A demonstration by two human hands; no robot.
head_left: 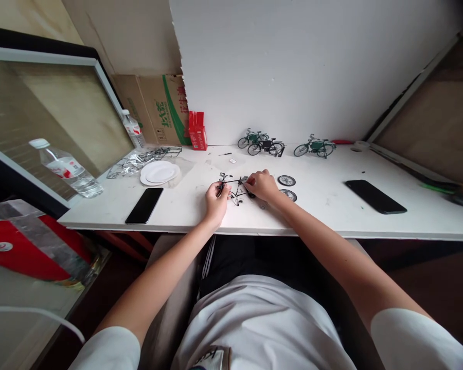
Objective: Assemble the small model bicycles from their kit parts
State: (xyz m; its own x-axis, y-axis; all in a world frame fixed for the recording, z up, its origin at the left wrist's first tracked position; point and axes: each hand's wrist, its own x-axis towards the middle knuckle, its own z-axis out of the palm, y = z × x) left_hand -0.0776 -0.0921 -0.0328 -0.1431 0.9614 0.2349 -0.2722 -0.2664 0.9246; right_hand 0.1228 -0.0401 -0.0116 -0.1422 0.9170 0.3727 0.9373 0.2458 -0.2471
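Observation:
A small black model bicycle frame [238,188], with handlebars and a pedal, is between my hands just above the white table. My left hand [216,201] is closed around its front end below the handlebars. At the rear end, the fingers of my right hand [263,184] are pinched; what lies between the fingertips is too small to make out, but they touch the frame. Two loose spoked wheels, one farther back [286,180] and one nearer [288,195], lie flat beside my right wrist.
Assembled model bicycles [265,147] stand along the wall, with a green one [315,147] farther right. Phones lie at left [144,205] and right [375,196]. White plates [160,172], a water bottle [71,169], a red box [198,131] and a cardboard box [160,110] are at the left.

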